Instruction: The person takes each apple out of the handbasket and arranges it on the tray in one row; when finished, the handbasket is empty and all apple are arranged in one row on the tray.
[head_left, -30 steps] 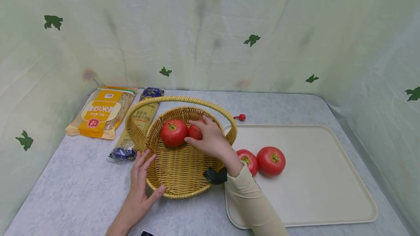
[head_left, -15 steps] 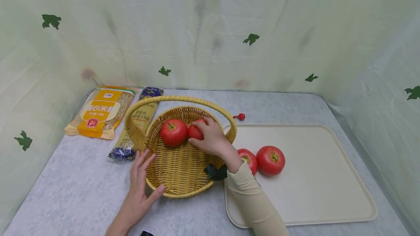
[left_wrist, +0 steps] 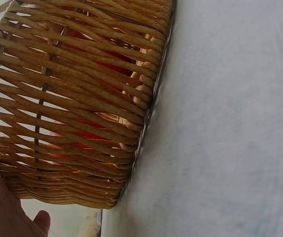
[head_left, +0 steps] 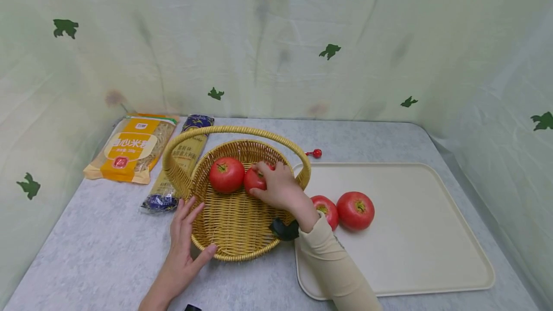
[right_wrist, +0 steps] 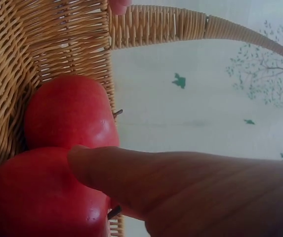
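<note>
In the head view, my right hand (head_left: 281,186) reaches into a round wicker basket (head_left: 233,224) and holds a red apple (head_left: 255,180), thumb on its near side and fingers over the top. A second red apple (head_left: 226,174) lies against it on the left. The right wrist view shows my thumb (right_wrist: 121,170) pressing the nearer apple (right_wrist: 42,197), its stem showing beside the thumb. My left hand (head_left: 183,248) rests at the basket's near left rim with fingers spread and fairly straight. From the left wrist view, the woven basket side (left_wrist: 77,103) hides most of the apples.
A beige tray (head_left: 414,234) on the right bears two red apples (head_left: 355,211), one partly behind my right sleeve. Two packets, an orange noodle bag (head_left: 131,149) and a spaghetti bag (head_left: 162,196), lie left of the basket. A small red item (head_left: 317,153) lies behind the tray.
The apple under my right hand has turned and shifted slightly toward me, so its stem end now shows. The right fingers have moved a little with it. My left hand stays put.
</note>
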Available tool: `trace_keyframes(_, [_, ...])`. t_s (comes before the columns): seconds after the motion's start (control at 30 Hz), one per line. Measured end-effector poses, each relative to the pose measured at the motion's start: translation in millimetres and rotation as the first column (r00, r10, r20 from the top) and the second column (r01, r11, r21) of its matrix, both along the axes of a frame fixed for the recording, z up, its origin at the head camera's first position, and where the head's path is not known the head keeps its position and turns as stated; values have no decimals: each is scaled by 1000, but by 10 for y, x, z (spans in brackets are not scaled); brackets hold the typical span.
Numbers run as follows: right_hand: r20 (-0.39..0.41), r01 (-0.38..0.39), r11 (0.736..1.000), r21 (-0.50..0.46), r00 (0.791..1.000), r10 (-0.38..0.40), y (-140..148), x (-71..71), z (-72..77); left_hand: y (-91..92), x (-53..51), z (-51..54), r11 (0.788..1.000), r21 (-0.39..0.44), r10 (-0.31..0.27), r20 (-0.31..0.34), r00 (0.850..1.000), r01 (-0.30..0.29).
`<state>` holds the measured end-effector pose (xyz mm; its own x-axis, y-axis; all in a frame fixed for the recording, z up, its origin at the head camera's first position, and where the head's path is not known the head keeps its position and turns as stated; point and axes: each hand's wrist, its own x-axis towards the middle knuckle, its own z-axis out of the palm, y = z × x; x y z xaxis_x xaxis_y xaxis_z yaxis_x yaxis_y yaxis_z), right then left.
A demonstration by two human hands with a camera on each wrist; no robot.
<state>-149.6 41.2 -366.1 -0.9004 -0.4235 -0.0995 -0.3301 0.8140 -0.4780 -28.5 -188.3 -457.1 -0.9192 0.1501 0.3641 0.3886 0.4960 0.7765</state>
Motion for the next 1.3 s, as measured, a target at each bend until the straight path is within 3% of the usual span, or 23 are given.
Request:
trace_keyframes(0.6, [81,9,1000,-6,997,-9,-43,-79,-53,-5,-8,6,1000,-2,3,4,1000,-3])
trace_keyframes(0.97, [142,8,1000,-18,990,-5,-37,-7,-30,0,3,1,1000,-2,-1,4,1000,1])
trace_keyframes(1.3, [142,16,996,-88,990,-4,-31,-44,-70,3,4,11,1000,-7,4,7,1000,-4])
